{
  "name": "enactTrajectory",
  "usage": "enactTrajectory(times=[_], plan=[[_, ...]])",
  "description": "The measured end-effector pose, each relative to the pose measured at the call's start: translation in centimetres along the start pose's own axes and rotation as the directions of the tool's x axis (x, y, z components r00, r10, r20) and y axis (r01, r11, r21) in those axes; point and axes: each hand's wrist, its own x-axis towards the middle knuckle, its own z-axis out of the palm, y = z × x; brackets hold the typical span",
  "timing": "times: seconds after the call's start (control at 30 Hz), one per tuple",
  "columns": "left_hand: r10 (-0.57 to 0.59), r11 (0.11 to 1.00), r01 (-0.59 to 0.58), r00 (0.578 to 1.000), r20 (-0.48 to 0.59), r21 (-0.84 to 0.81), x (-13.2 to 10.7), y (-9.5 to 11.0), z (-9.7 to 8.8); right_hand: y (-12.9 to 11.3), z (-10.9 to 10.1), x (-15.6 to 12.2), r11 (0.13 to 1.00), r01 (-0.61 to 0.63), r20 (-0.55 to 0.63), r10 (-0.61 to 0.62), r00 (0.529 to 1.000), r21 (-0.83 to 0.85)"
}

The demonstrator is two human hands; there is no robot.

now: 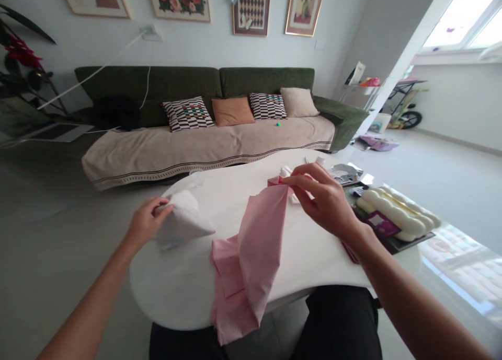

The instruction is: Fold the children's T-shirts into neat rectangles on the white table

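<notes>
- The white bench (168, 292) has a rounded outline; clock positions are read from its middle, with 12 at the far edge.
- The pink cloth (262, 240) stretches from the middle of the bench toward 6 o'clock, its upper end lifted and its lower end hanging over the near edge.
- The right hand (319, 195) reaches in from 4 o'clock, its grip pinched narrow on the top corner of the pink cloth.
- The left hand (151, 219), at 9 o'clock, has its grip around a soft white bundle (186, 219); whether that touches the bench, I cannot tell.
- At 3 o'clock a puffy cream box (403, 213) sits on a dark tray (411, 243), a purple card (382, 225) at its near side.
- At 2 o'clock lies a silver packet (347, 173).
- Beyond the bench, toward 12, stands a green sofa (266, 80) with four cushions (233, 112).
</notes>
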Motion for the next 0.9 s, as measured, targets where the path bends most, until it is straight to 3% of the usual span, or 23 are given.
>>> enactTrajectory(times=[0.07,0.13,0.2,0.27,0.37,0.4,0.47,0.5,0.57,0.6,0.63,0.7,0.8,0.9], plan=[[0.139,0.990,-0.133,0.979,-0.148,0.053,0.2,1.9,-5.1,-0.1,-0.8,0.2,1.000,-0.023,-0.034,0.023,0.999,0.007],[0.145,0.984,-0.107,0.945,-0.294,0.140,0.8,2.4,-9.0,-0.2,-1.2,1.2,1.000,-0.022,-0.058,0.022,0.998,0.004],[0.106,0.984,-0.038,0.911,-0.398,0.174,2.0,1.7,-10.7,-0.3,-1.5,3.3,1.000,0.000,-0.100,-0.002,0.995,-0.017],[0.062,0.986,0.012,0.901,-0.430,0.167,3.8,0.6,-10.2,-0.4,-1.9,6.2,0.998,0.003,-0.169,-0.015,0.985,-0.069],[0.051,0.992,-0.018,0.961,-0.273,0.125,6.3,1.5,-7.6,-0.8,-2.5,11.0,0.987,-0.013,-0.194,-0.019,0.981,-0.159],[0.077,0.995,-0.065,0.982,-0.172,0.073,7.0,2.8,-6.8,-1.1,-2.7,12.3,0.983,-0.009,-0.158,-0.020,0.987,-0.185],[0.192,0.970,-0.194,0.981,-0.027,-0.144,7.8,7.1,-6.1,-1.7,-2.8,14.2,0.972,0.023,-0.046,-0.034,0.998,-0.233],[0.281,0.913,-0.258,0.959,0.027,-0.315,8.1,9.8,-6.2,-2.1,-2.8,14.7,0.966,0.051,0.015,-0.049,0.999,-0.253],[0.466,0.716,-0.398,0.884,-0.033,-0.573,8.8,15.4,-7.0,-2.7,-2.8,15.0,0.956,0.099,0.096,-0.075,0.993,-0.278],[0.524,0.637,-0.455,0.848,-0.085,-0.622,9.2,18.0,-7.5,-3.0,-2.8,14.9,0.952,0.113,0.116,-0.083,0.990,-0.284],[0.557,0.589,-0.488,0.822,-0.114,-0.645,9.7,20.2,-7.9,-3.1,-3.0,14.8,0.950,0.115,0.126,-0.081,0.989,-0.290],[0.604,0.614,-0.457,0.797,0.010,-0.644,10.5,23.3,-8.2,-2.9,-3.8,14.3,0.945,0.087,0.133,-0.047,0.990,-0.315],[0.602,0.698,-0.393,0.775,0.192,-0.598,10.6,24.2,-7.8,-1.5,-6.0,13.5,0.914,0.034,0.126,0.019,0.992,-0.404],[0.534,0.775,-0.304,0.783,0.318,-0.554,9.7,21.9,-7.8,0.3,-9.3,12.7,0.891,-0.018,0.038,0.040,0.998,-0.454]])
